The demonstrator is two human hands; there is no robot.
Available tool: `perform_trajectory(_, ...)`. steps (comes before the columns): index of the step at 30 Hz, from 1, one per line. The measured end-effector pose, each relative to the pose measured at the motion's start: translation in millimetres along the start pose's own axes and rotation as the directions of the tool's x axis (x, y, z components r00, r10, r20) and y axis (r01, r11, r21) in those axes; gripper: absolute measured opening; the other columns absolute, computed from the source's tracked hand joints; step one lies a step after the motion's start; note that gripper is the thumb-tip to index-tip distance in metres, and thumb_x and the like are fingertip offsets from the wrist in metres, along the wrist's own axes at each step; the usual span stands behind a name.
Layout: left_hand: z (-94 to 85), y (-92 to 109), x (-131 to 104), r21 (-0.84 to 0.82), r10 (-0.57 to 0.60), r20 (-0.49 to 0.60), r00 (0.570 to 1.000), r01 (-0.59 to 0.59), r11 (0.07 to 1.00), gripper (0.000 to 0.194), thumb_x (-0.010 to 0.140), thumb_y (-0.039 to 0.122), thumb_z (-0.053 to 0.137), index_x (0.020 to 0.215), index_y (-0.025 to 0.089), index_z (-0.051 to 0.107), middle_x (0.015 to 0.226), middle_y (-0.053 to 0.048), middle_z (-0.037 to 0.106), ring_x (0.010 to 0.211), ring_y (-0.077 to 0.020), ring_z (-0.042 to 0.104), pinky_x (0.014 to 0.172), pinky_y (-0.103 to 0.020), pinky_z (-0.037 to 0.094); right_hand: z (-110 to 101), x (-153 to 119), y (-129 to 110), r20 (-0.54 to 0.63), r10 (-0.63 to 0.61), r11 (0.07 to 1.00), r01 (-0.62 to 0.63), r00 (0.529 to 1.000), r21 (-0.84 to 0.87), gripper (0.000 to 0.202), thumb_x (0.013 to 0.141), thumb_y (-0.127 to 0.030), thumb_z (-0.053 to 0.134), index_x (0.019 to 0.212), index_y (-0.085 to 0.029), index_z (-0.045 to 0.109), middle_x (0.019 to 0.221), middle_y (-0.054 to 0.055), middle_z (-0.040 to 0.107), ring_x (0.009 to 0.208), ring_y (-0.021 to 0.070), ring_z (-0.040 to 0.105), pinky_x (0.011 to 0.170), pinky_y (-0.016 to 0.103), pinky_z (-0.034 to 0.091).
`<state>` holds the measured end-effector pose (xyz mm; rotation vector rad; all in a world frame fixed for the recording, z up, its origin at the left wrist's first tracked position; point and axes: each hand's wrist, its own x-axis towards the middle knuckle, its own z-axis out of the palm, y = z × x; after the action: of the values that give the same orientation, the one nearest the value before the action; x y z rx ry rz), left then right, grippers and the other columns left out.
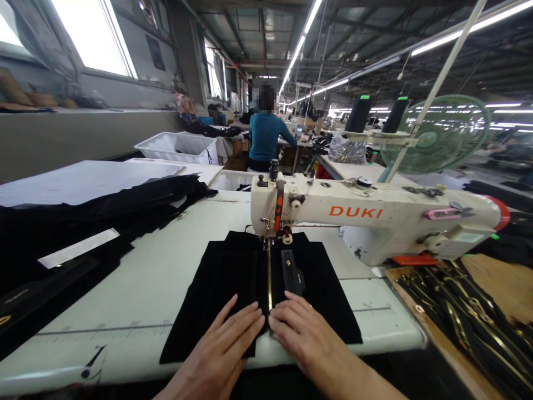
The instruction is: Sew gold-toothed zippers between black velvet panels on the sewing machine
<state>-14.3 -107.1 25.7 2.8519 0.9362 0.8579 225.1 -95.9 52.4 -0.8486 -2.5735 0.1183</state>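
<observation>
Black fabric (225, 278) lies flat on the pale green sewing table, its far edge under the needle area of a white sewing machine (308, 208). A gold-toothed zipper (270, 278) runs down its middle from the presser foot. My left hand (225, 344) lies on the fabric left of the zipper, fingers stretched out. On the right side, my right hand (308, 330) rests with spread fingers near the zipper's lower end, just below a small black zipped patch (291, 272). Both hands press from above and hold nothing that shows.
Stacked black fabric pieces (104, 205) fill the left side. Gold zippers (470, 311) lie in a cardboard box at right. Behind the machine are thread cones (358, 114), a green fan (441, 133), a white bin (179, 145) and a seated person (266, 136).
</observation>
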Motion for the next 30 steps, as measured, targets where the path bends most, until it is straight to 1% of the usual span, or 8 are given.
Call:
perform_trajectory(8, -4.1, 6, 6, 0.136, 0.043, 0.022, 0.999, -0.045, 0.990, 0.064, 0.082, -0.007, 0.039, 0.141, 0.013, 0.053, 0.138, -0.008, 0.061, 0.138, -0.0235, 0.046, 0.116, -0.040, 0.036, 8, -3, -8, -0.089, 0.309, 0.933, -0.284, 0.947, 0.222, 0.031, 0.090, -0.015, 0.067, 0.119, -0.024, 0.065, 0.110, 0.002, 0.065, 0.108, 0.0179, 0.063, 0.116, 0.045, 0.037)
perform_trajectory(11, -10.4, 9, 8, 0.128, 0.046, 0.009, 0.999, -0.047, 0.991, 0.062, 0.081, -0.007, 0.039, 0.136, 0.014, 0.058, 0.136, -0.007, 0.063, 0.137, -0.0222, 0.047, 0.116, -0.040, 0.036, 9, -3, -11, -0.112, 0.217, 0.973, -0.206, 0.970, 0.105, 0.034, 0.093, -0.008, 0.055, 0.124, -0.020, 0.062, 0.110, 0.004, 0.066, 0.108, 0.0196, 0.062, 0.117, 0.047, 0.036)
perform_trajectory(15, -16.7, 12, 14, 0.135, 0.035, 0.027, 0.999, -0.038, 0.990, 0.058, 0.080, -0.004, 0.040, 0.131, 0.015, 0.061, 0.133, -0.008, 0.065, 0.132, -0.0216, 0.053, 0.116, -0.041, 0.036, 2, -1, -12, -0.027, -0.058, 0.982, 0.052, 0.998, -0.182, 0.030, 0.094, -0.007, 0.049, 0.121, -0.005, 0.062, 0.116, 0.014, 0.066, 0.112, 0.0273, 0.060, 0.116, 0.043, 0.037)
perform_trajectory(17, -17.8, 13, 16, 0.133, 0.037, 0.026, 0.999, -0.040, 0.990, 0.057, 0.079, -0.003, 0.042, 0.130, 0.015, 0.062, 0.130, -0.008, 0.066, 0.129, -0.0225, 0.056, 0.116, -0.041, 0.036, -2, 0, -10, 0.005, -0.110, 0.969, 0.108, 0.994, -0.222, 0.027, 0.095, -0.008, 0.048, 0.117, -0.004, 0.063, 0.114, 0.016, 0.067, 0.110, 0.0281, 0.061, 0.115, 0.043, 0.038)
perform_trajectory(20, -16.3, 14, 16, 0.099, 0.024, -0.003, 1.000, -0.023, 0.995, 0.060, 0.078, -0.003, 0.044, 0.132, 0.018, 0.061, 0.128, -0.007, 0.067, 0.128, -0.0228, 0.057, 0.115, -0.041, 0.037, -2, -1, -8, -0.010, 0.047, 0.999, -0.047, 0.999, -0.024, 0.026, 0.097, -0.009, 0.047, 0.117, -0.014, 0.063, 0.105, 0.009, 0.066, 0.100, 0.0217, 0.063, 0.104, 0.039, 0.049)
perform_trajectory(23, -12.5, 14, 13, 0.049, -0.012, -0.023, 1.000, 0.013, 0.999, 0.067, 0.079, -0.003, 0.043, 0.141, 0.019, 0.054, 0.129, -0.006, 0.066, 0.129, -0.0228, 0.056, 0.115, -0.042, 0.038, 6, -3, -7, -0.111, 0.213, 0.964, -0.190, 0.971, 0.187, 0.022, 0.099, -0.012, 0.046, 0.108, -0.021, 0.065, 0.100, 0.006, 0.066, 0.095, 0.0195, 0.063, 0.092, 0.036, 0.054)
perform_trajectory(26, -10.3, 14, 12, 0.036, 0.002, -0.008, 1.000, -0.001, 0.999, 0.069, 0.079, -0.005, 0.041, 0.144, 0.017, 0.049, 0.129, -0.008, 0.067, 0.130, -0.0219, 0.055, 0.115, -0.042, 0.037, 13, -3, -9, -0.192, 0.246, 0.949, -0.196, 0.950, 0.247, 0.019, 0.100, -0.014, 0.049, 0.102, -0.021, 0.066, 0.095, 0.005, 0.067, 0.091, 0.0193, 0.064, 0.098, 0.040, 0.051)
perform_trajectory(30, -7.5, 14, 12, 0.098, 0.035, 0.051, 0.998, -0.040, 0.994, 0.062, 0.082, -0.006, 0.040, 0.139, 0.012, 0.054, 0.130, -0.010, 0.066, 0.132, -0.0217, 0.053, 0.116, -0.043, 0.034, 15, 0, -8, -0.165, 0.274, 0.938, -0.226, 0.948, 0.262, 0.015, 0.094, -0.011, 0.059, 0.097, -0.022, 0.069, 0.091, 0.001, 0.067, 0.086, 0.0182, 0.063, 0.104, 0.044, 0.045)
